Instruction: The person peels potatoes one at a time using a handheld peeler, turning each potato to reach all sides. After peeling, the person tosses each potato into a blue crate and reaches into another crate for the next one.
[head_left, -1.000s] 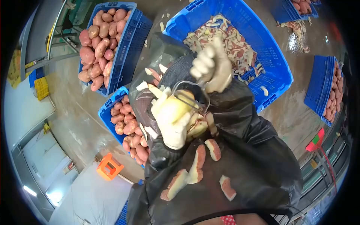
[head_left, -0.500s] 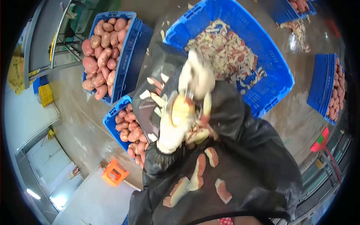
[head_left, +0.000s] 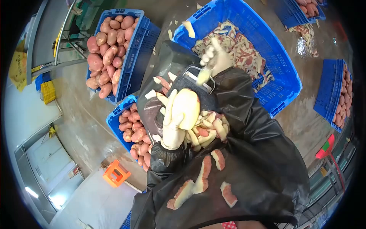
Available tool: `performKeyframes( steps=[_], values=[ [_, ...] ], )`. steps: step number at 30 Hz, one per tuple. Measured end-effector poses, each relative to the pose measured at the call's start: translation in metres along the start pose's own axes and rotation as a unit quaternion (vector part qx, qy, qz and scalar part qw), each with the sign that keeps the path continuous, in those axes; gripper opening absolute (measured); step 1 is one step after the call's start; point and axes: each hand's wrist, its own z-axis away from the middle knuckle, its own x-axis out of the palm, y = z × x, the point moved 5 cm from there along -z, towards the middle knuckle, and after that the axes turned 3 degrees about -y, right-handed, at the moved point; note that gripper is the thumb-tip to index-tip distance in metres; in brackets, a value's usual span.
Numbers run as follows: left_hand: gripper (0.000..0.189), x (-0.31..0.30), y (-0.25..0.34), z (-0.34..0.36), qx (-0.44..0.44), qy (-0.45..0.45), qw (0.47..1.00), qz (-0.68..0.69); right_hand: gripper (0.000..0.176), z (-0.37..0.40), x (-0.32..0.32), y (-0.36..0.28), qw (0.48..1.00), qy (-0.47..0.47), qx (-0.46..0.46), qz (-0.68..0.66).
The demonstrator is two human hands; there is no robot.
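My left hand (head_left: 173, 129), in a white glove, wraps round a peeled, pale yellow potato (head_left: 189, 108) above my lap. Just beyond it, my gloved right hand (head_left: 220, 59) is closed on a peeler (head_left: 211, 84), whose wide metal frame faces the potato without touching it. A blurred pale strip shows at the blade. Under the potato a heap of peelings (head_left: 209, 131) lies on my dark apron (head_left: 251, 183). More peel strips (head_left: 204, 173) with red skin are scattered over the apron.
A large blue crate (head_left: 284, 72) ahead holds many peelings. To the left stand a blue crate (head_left: 139, 42) of unpeeled potatoes and a lower potato crate (head_left: 114, 120). An orange stool (head_left: 116, 173) is at lower left. Another potato crate (head_left: 326, 89) stands at right.
My right hand with the peeler has moved forward and right, off the potato. A peel strip has appeared near the big crate's left rim. My left hand still holds the potato.
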Motion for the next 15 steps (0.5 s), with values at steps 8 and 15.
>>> performKeyframes(
  steps=[8, 15],
  values=[
    [0.060, 0.003, -0.010, 0.016, -0.138, 0.033, 0.950, 0.278, 0.034, 0.004, 0.011, -0.018, 0.990, -0.118, 0.000, -0.075],
    [0.073, 0.012, -0.001, 0.020, 0.047, -0.006, 0.909, -0.414, 0.039, 0.048, 0.045, 0.032, 0.989, -0.121, 0.073, 0.033]
  ],
)
